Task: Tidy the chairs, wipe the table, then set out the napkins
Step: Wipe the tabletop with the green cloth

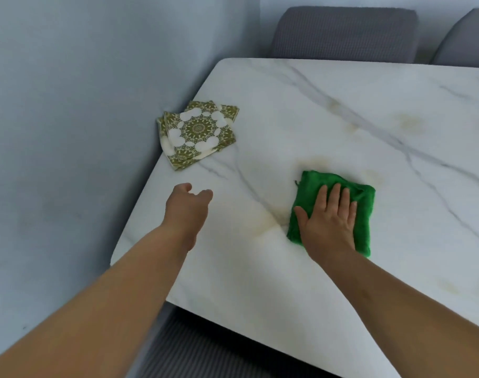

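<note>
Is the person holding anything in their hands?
Nothing is gripped. The right hand presses flat on the middle of the green cloth. The left hand is empty, near the napkins.

Looks like a home dining corner: a white marble-look table [328,110] with grey veins and rounded corners, set close against a plain pale blue-grey wall [69,132] at 9 o'clock. Two grey fabric-covered chair backs [344,34] tucked in along the far edge at 12 to 1 o'clock, another ribbed grey seat [194,350] showing under the near edge at 6 o'clock. Domestic touches on top: a fanned stack of green-and-white patterned paper napkins [197,133] at 10 o'clock, a folded green cleaning cloth [363,208] at 3 o'clock, faint yellowish stains on the surface.
</note>
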The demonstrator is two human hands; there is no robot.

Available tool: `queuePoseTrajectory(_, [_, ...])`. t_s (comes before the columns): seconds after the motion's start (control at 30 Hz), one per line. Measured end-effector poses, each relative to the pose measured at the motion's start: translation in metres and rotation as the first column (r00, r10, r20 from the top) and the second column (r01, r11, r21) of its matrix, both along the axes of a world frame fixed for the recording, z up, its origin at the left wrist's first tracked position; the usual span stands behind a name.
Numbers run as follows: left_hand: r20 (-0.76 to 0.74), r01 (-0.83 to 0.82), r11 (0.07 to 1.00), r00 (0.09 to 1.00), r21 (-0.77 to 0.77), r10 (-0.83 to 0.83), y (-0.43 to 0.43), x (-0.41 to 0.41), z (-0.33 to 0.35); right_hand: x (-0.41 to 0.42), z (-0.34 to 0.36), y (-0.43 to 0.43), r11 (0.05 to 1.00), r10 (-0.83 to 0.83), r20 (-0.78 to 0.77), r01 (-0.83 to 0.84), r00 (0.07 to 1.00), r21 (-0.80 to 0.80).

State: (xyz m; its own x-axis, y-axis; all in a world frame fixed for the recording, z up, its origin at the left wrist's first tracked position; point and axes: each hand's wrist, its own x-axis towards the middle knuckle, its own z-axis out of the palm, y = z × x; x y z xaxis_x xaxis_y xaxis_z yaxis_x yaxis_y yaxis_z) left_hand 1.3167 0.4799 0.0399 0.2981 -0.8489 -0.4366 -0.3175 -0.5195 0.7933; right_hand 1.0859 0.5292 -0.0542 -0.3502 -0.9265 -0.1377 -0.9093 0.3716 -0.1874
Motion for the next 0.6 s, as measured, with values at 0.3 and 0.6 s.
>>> queuePoseTrajectory(0.3, [0.076,-0.159,0.984,0.983,-0.083,0.166,-0.114,0.041,-0.034,0.014,-0.006,-0.074,0.986,0.162,-0.079,-0.165,0.984,-0.024])
queuePoseTrajectory(0.6, [0.137,-0.275,0.953,0.947,-0.126,0.291,-0.181,0.046,-0.053,0.024,-0.007,-0.12,0.981,0.186,-0.111,-0.192,0.976,-0.041])
